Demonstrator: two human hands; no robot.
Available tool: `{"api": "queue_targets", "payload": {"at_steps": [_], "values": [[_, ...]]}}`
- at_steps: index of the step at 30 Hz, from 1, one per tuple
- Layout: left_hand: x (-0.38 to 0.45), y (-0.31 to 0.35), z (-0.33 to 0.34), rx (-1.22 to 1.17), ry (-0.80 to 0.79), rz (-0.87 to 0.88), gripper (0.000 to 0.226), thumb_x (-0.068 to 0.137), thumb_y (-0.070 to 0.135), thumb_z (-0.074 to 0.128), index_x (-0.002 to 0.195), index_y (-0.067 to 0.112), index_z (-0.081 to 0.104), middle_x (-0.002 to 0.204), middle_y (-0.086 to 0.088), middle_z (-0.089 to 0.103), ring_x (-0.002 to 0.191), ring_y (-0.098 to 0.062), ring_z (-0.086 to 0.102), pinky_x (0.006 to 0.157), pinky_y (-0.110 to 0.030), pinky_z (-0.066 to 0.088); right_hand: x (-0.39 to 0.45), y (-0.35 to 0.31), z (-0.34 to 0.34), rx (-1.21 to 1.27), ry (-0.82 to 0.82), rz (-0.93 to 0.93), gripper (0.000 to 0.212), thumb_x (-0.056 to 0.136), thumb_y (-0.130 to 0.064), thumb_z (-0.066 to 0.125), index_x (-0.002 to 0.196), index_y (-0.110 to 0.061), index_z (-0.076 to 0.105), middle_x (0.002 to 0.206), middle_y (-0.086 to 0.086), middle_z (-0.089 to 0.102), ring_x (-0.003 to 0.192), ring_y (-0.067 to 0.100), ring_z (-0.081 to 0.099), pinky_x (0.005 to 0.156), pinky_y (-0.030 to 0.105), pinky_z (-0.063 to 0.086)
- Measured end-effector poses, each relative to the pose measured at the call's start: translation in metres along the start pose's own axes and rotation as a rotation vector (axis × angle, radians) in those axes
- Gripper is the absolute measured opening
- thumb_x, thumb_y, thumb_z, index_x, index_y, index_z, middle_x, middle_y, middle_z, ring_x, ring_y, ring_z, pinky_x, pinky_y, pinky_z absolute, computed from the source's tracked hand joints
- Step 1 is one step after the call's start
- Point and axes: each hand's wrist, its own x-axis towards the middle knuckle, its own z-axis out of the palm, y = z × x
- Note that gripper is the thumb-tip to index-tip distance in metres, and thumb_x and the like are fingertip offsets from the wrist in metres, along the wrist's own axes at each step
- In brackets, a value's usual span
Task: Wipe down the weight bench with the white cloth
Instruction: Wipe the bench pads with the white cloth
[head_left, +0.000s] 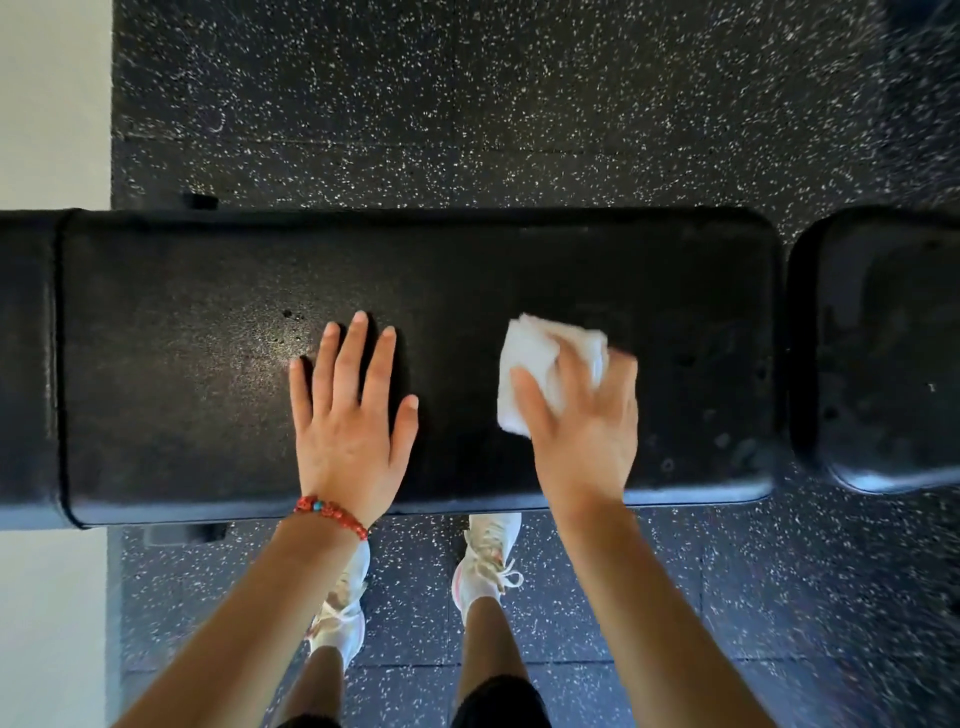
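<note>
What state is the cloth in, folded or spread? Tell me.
Folded. The cloth is a small thick wad, bunched under the right hand on the bench, not laid open.

We're in a gym — black padded weight bench across mid-frame, speckled rubber flooring filling top and bottom — white trainers below.
</note>
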Motion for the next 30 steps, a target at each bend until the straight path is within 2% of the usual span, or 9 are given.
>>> {"api": "queue_targets", "payload": {"at_steps": [4, 8, 12, 17, 20, 22, 27, 30], "values": [[0.023, 0.025, -0.001, -0.027, 0.006, 0.065, 0.055, 0.091, 0.034, 0.037, 0.139, 0.009, 0.039, 0.147, -0.016, 0.035, 0.136, -0.036, 0.028, 0.111, -0.052, 0.012, -0.014, 0.009, -0.012, -0.024, -0.056, 0.008, 0.041, 0.079, -0.045, 0.053, 0.099, -0.012, 0.067, 0.096, 0.021, 0.055, 0.076, 0.037, 0.058, 0.068, 0.04, 0.05], [0.044, 0.037, 0.007, -0.021, -0.026, 0.074, 0.055, 0.091, 0.034, 0.035, 0.14, 0.009, 0.037, 0.148, -0.015, 0.034, 0.137, -0.035, 0.026, 0.111, -0.053, 0.012, 0.057, -0.008, 0.002, 0.011, 0.01, 0.003, 0.033, 0.079, -0.037, 0.066, 0.094, -0.007, 0.067, 0.098, 0.025, 0.055, 0.078, 0.039, 0.057, 0.068, 0.042, 0.049], [0.046, 0.035, 0.012, 0.023, -0.041, 0.074, 0.055, 0.091, 0.035, 0.035, 0.14, 0.009, 0.037, 0.148, -0.016, 0.034, 0.137, -0.035, 0.027, 0.112, -0.053, 0.011, 0.111, -0.017, 0.014, 0.006, -0.001, 0.007, 0.034, 0.083, -0.038, 0.063, 0.101, -0.009, 0.065, 0.104, 0.023, 0.052, 0.083, 0.035, 0.053, 0.074, 0.039, 0.043], [0.046, 0.041, 0.01, 0.021, -0.047, 0.054, 0.055, 0.091, 0.034, 0.035, 0.139, 0.007, 0.038, 0.146, -0.017, 0.036, 0.135, -0.037, 0.028, 0.11, -0.055, 0.014, 0.05, 0.023, -0.011, -0.002, 0.013, -0.023, 0.035, 0.084, -0.041, 0.058, 0.104, -0.012, 0.059, 0.103, 0.023, 0.053, 0.08, 0.038, 0.056, 0.07, 0.038, 0.047], [0.046, 0.054, 0.009, -0.003, -0.045, 0.0, 0.056, 0.09, 0.034, 0.035, 0.138, 0.005, 0.039, 0.146, -0.019, 0.036, 0.135, -0.04, 0.029, 0.109, -0.056, 0.014, -0.007, 0.055, -0.035, -0.042, -0.013, -0.039, 0.036, 0.084, -0.045, 0.052, 0.112, -0.022, 0.052, 0.104, 0.01, 0.043, 0.078, 0.035, 0.057, 0.069, 0.038, 0.05], [0.046, 0.067, 0.009, -0.015, -0.048, 0.009, 0.056, 0.09, 0.033, 0.036, 0.138, 0.005, 0.038, 0.146, -0.019, 0.035, 0.135, -0.039, 0.029, 0.109, -0.056, 0.014, -0.023, 0.069, -0.041, -0.055, -0.021, -0.052, 0.036, 0.084, -0.045, 0.052, 0.111, -0.023, 0.053, 0.103, 0.007, 0.04, 0.076, 0.032, 0.056, 0.069, 0.037, 0.05], [0.048, 0.091, 0.016, -0.025, -0.077, 0.081, 0.057, 0.09, 0.034, 0.035, 0.14, 0.008, 0.037, 0.148, -0.016, 0.034, 0.137, -0.037, 0.027, 0.111, -0.054, 0.012, 0.02, 0.058, -0.033, -0.047, 0.011, -0.039, 0.037, 0.081, -0.042, 0.055, 0.098, -0.012, 0.067, 0.091, 0.02, 0.056, 0.073, 0.035, 0.058, 0.066, 0.036, 0.048], [0.046, 0.09, 0.021, -0.002, -0.085, 0.097, 0.056, 0.091, 0.035, 0.034, 0.14, 0.008, 0.037, 0.148, -0.016, 0.034, 0.136, -0.036, 0.028, 0.111, -0.054, 0.013, 0.077, 0.042, -0.025, 0.005, 0.047, 0.039, 0.033, 0.08, -0.038, 0.065, 0.095, -0.008, 0.066, 0.097, 0.024, 0.055, 0.077, 0.037, 0.056, 0.067, 0.04, 0.047]]}}
